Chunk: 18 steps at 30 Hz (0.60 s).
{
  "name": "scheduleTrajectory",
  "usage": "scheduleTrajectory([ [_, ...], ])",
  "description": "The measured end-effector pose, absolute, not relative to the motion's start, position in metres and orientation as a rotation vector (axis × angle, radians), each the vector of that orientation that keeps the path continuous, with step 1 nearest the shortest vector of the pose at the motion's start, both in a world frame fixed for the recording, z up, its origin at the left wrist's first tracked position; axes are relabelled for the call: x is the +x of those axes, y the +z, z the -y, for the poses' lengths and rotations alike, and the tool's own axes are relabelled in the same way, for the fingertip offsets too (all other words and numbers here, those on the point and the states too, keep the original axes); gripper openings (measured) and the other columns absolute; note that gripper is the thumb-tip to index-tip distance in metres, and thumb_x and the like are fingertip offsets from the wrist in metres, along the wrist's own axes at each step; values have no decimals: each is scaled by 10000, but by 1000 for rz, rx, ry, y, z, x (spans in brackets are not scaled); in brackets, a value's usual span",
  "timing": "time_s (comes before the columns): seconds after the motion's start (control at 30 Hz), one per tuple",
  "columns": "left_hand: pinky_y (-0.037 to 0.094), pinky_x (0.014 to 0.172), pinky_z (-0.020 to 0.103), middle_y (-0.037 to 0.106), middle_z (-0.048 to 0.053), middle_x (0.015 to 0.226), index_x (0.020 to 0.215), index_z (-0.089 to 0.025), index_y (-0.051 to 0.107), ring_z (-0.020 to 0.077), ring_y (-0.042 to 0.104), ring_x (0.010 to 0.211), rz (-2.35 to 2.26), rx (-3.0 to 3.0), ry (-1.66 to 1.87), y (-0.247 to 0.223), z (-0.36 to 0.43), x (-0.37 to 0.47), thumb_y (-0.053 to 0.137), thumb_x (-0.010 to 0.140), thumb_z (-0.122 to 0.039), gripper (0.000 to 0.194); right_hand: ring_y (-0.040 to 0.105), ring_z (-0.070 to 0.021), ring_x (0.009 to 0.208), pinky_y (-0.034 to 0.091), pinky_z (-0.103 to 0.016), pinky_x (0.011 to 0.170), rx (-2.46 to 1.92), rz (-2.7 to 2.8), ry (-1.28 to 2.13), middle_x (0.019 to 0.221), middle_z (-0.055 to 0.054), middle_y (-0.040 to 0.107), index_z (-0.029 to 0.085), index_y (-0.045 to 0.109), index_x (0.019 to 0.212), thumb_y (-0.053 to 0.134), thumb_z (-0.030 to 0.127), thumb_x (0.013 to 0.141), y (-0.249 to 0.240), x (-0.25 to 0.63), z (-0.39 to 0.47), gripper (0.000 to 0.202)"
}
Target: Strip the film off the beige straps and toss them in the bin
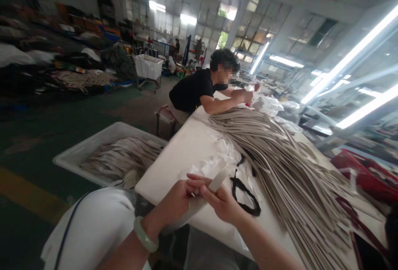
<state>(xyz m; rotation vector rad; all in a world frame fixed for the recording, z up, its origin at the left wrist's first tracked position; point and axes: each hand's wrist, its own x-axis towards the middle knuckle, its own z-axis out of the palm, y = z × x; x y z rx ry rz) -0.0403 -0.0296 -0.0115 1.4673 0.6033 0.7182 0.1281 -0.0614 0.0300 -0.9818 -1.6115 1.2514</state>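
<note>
My left hand, with a pale green bangle on its wrist, and my right hand meet over the near edge of the table. Their fingers are closed on a flat, light beige strap. One stretch of it points up and away past my right thumb; a pale length hangs below, between my wrists. The exact pinch is partly hidden by my fingers. Just beyond lies crumpled clear plastic. Right of my right hand is a black loop of cord or band.
A thick bundle of grey-beige straps runs along the right of the white table. A white bin of similar straps stands on the floor at left. A person in black leans on the far end. Red basket at right.
</note>
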Motion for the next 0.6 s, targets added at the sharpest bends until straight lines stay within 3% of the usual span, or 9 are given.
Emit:
scheduleTrajectory([
  [0.1, 332, 570, 234, 533, -14, 641, 630, -136, 598, 122, 459, 634, -625, 1506, 679, -11, 30, -45, 678, 771, -344, 264, 561, -276, 1266, 412, -476, 1091, -883, 1318, 1337, 1283, -78, 666, 257, 736, 1128, 549, 479, 929, 35, 131, 60, 353],
  [0.23, 334, 570, 223, 570, -11, 705, 680, -123, 649, 114, 485, 650, -639, 1555, 642, -9, 31, -51, 713, 755, -354, 251, 640, -255, 1156, 385, -473, 1120, -873, 1084, 1012, 1074, -66, 756, 234, 788, 950, 411, 449, 993, 47, 138, 50, 436],
  [0.33, 323, 562, 225, 553, -18, 716, 660, -125, 625, 101, 459, 631, -596, 1490, 676, -6, 31, -50, 694, 770, -367, 275, 632, -256, 1162, 350, -476, 1140, -1010, 1369, 887, 1127, -74, 737, 235, 779, 993, 430, 394, 1000, 41, 133, 56, 383],
  [0.47, 315, 571, 232, 494, -32, 614, 575, -141, 557, 107, 425, 620, -640, 1534, 747, -6, 32, -48, 655, 784, -353, 314, 580, -271, 1238, 380, -481, 1119, -1071, 1625, 1030, 1262, -79, 677, 257, 728, 1145, 529, 383, 961, 30, 122, 71, 299],
  [0.6, 333, 570, 235, 580, 8, 675, 624, -128, 647, 128, 496, 645, -723, 1646, 683, -8, 34, -52, 653, 793, -399, 320, 672, -280, 1084, 427, -504, 1073, -900, 1244, 912, 1075, -76, 753, 234, 769, 1010, 552, 402, 941, 50, 131, 70, 283],
])
